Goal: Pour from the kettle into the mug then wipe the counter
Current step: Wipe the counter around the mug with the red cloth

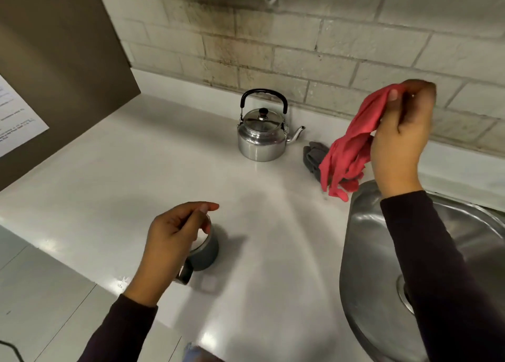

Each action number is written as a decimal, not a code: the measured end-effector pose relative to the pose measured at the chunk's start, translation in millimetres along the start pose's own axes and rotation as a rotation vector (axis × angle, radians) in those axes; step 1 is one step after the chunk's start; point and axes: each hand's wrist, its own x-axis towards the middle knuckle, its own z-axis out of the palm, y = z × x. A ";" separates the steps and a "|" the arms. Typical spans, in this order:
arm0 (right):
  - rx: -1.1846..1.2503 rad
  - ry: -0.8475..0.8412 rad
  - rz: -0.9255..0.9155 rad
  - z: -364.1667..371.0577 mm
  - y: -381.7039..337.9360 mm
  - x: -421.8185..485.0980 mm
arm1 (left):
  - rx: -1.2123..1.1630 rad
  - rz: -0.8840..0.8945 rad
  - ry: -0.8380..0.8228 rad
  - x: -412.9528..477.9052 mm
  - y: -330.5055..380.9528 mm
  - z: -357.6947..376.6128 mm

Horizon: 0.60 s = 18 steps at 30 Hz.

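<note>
Fingers of the left hand (170,241) curled loosely over the grey mug (205,252) on the near white counter (136,170), the right hand (401,140) pinched a hanging red cloth (352,145) above a grey cloth (314,156), and the steel kettle (261,134) stood far back by the tiled wall (328,47).

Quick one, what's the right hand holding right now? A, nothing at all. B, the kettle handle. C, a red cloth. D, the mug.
C: the right hand is raised above the counter by the sink, pinching a red cloth that hangs down, while the kettle stands untouched by the wall.
</note>
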 end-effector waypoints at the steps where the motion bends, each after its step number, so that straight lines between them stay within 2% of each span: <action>1: 0.039 0.015 -0.031 -0.3 -18.1 -2.1 | -0.005 -0.001 0.012 1.3 -0.7 -7.8; 5: 0.150 -0.062 -0.030 8.9 -69.1 -18.7 | -0.015 -0.008 0.016 14.6 -11.6 -34.9; 10: 0.110 -0.176 0.292 36.8 -62.7 -70.2 | -0.010 -0.016 -0.052 28.6 -23.6 -64.0; 13: -0.018 -0.235 0.379 47.8 -48.1 -125.4 | 0.026 -0.009 -0.115 33.1 -32.3 -81.3; 15: -0.110 -0.348 0.449 51.1 -47.4 -169.6 | 0.032 -0.002 -0.163 36.4 -37.5 -93.5; 18: -0.439 -0.708 0.528 53.4 -49.9 -241.1 | 0.079 0.005 -0.223 45.0 -49.3 -112.5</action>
